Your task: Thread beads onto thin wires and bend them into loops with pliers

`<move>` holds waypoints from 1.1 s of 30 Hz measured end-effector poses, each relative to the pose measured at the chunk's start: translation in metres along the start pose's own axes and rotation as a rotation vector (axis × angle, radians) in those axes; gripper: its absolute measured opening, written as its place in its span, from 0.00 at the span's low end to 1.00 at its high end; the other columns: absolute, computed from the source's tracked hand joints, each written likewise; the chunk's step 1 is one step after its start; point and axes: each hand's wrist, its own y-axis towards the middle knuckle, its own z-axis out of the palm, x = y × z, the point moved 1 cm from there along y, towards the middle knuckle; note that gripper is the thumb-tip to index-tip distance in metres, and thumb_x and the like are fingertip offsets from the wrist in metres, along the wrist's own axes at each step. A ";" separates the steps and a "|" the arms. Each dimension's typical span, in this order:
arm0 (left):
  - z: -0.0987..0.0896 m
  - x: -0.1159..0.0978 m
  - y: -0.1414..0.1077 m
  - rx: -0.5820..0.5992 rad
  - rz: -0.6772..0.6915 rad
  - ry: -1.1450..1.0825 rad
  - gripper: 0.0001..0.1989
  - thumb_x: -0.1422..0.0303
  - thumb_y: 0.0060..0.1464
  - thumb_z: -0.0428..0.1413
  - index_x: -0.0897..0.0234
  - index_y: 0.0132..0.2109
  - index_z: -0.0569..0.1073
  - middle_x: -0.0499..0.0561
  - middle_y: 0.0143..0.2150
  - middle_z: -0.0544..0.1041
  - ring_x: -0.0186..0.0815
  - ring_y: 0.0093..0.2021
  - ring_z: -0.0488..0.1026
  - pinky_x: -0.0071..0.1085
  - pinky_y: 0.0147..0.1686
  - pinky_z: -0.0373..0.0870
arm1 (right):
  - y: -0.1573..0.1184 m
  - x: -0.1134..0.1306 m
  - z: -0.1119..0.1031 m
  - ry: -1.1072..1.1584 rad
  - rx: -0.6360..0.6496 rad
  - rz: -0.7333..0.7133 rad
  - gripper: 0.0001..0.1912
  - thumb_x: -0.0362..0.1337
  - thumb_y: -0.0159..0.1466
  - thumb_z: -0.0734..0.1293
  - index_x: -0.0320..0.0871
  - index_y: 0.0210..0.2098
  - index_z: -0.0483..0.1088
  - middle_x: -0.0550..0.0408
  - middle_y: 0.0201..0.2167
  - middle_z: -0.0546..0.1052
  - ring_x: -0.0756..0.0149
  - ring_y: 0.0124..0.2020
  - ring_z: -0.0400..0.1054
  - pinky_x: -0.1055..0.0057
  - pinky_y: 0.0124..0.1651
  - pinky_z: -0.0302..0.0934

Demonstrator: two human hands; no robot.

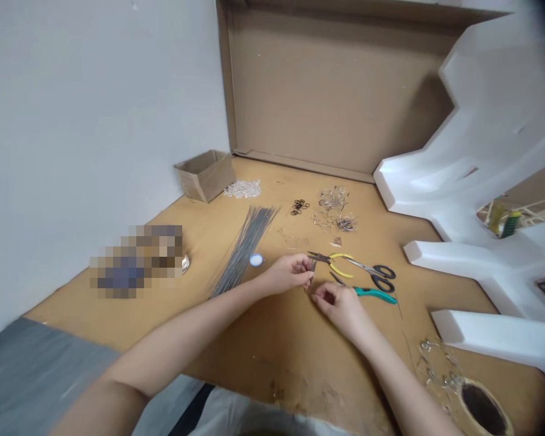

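Near the middle of the table, my left hand (293,274) is closed, pinching a small bunch of thin dark wires (313,266) that stick up past the fingertips. Just below and to the right, my right hand (340,306) has its thumb and forefinger together by the lower end of that bunch. What it pinches, if anything, is too small to make out. Beyond both hands lie pliers with yellow handles (343,260), scissors with black handles (376,275) and pliers with teal handles (376,295). Left of my left hand, a long bundle of grey wires (245,248) lies beside a small white disc with a blue rim (256,260).
A cardboard box (204,178) stands at the back left by a pile of clear pieces (244,189). Black rings (300,207) and tangled wire pieces (335,200) lie farther back. White foam blocks (429,253) border the right side. A tape roll (504,412) sits front right.
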 end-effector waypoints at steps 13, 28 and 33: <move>0.003 -0.002 -0.004 -0.005 0.015 -0.080 0.09 0.68 0.46 0.57 0.69 0.30 0.64 0.47 0.23 0.71 0.26 0.25 0.70 0.25 0.29 0.66 | 0.018 -0.001 -0.009 0.453 -0.028 0.116 0.10 0.42 0.55 0.65 0.41 0.28 0.71 0.54 0.23 0.76 0.67 0.24 0.69 0.72 0.30 0.63; 0.001 -0.013 -0.013 0.049 0.228 0.411 0.05 0.69 0.49 0.54 0.67 0.33 0.69 0.47 0.30 0.70 0.27 0.29 0.67 0.22 0.29 0.63 | 0.009 0.000 -0.003 0.003 -0.241 -0.232 0.06 0.35 0.58 0.63 0.42 0.28 0.71 0.54 0.23 0.71 0.68 0.24 0.66 0.73 0.28 0.60; 0.004 -0.017 -0.015 0.040 0.273 0.595 0.05 0.69 0.50 0.53 0.66 0.33 0.69 0.48 0.31 0.70 0.29 0.32 0.66 0.24 0.32 0.62 | 0.007 -0.003 -0.003 0.005 -0.204 -0.231 0.07 0.34 0.57 0.62 0.42 0.29 0.72 0.53 0.24 0.72 0.67 0.25 0.67 0.72 0.29 0.61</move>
